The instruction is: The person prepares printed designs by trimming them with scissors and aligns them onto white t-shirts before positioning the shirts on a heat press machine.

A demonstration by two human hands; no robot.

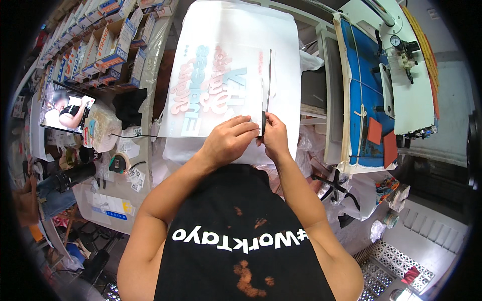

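Note:
A translucent sheet (223,85) with pink and pale blue lettering lies on a white padded board (236,25). My left hand (231,138) pinches the sheet's lower right part, fingers bent together. My right hand (273,135) is closed on a black cutting tool (262,122), probably scissors, just beside the left fingers; its working end is hard to make out. A long, narrow dark line runs up the sheet's right side from the tool, along what looks like a slit or loose strip.
Stacked cardboard boxes (105,50), a screen (65,110), black cloth (130,108) and a tape measure (119,163) crowd the left bench. At right stand a blue machine bed (359,65) with red pads (374,130), a pressure gauge (395,40) and a black chair base (334,185).

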